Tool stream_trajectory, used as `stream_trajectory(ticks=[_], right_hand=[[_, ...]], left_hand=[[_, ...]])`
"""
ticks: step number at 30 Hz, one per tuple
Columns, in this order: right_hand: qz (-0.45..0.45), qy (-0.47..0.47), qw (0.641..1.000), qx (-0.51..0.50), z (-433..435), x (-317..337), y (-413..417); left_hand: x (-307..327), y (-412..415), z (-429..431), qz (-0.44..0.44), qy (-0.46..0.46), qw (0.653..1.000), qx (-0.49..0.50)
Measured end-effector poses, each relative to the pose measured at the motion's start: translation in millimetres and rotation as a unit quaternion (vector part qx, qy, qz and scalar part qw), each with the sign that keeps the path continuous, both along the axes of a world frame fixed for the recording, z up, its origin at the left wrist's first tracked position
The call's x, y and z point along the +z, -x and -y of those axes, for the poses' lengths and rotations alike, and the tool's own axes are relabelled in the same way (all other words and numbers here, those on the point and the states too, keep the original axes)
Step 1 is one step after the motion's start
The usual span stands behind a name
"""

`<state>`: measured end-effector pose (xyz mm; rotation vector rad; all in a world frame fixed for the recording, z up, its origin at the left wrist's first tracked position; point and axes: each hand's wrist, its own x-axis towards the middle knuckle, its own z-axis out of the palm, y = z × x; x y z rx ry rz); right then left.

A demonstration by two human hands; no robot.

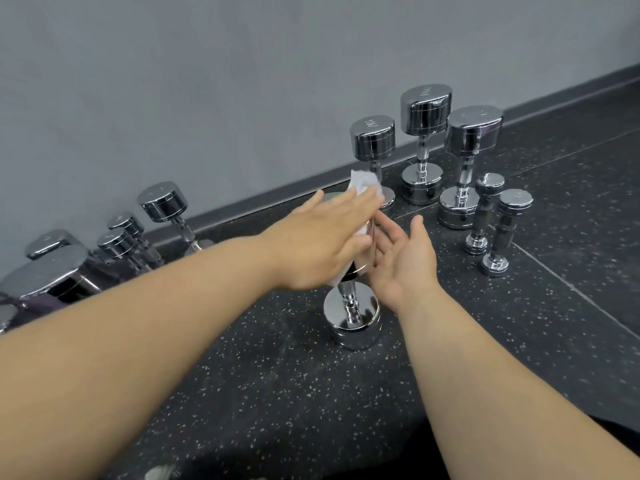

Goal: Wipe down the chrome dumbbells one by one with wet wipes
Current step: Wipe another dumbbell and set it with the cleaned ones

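Left hand (322, 244), fingers straight, presses wet wipe (360, 184) onto top head of upright dumbbell (353, 323); right hand (405, 259) fingers wide, just beside it

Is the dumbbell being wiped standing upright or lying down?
Upright: the shiny chrome dumbbell stands on one end on the black speckled floor, its top under the white wipe.

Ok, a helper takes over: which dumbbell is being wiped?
On the speckled floor by the grey wall, find the upright chrome group at right. The dumbbell stands alone before it, the only one with a white wipe on its top.
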<state>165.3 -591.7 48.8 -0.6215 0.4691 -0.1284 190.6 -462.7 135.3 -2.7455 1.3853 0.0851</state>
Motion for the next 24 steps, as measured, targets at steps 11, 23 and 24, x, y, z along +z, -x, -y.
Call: stream_trajectory(ticks=[11, 23, 24], right_hand=[[0.140, 0.318, 0.938, 0.016, -12.0, 65.1, 28.5], [0.097, 0.416, 0.902, -0.057, -15.3, 65.6, 33.4], [0.042, 0.434, 0.894, -0.106, -13.1, 58.4, 31.8]], left_hand=[[13.8, 36.3, -21.1, -0.158, 0.592, 0.743, 0.268], [25.1, 37.7, 7.3, -0.333, 0.646, 0.611, 0.314], [22.9, 34.7, 4.1, -0.292, 0.621, 0.650, 0.326]])
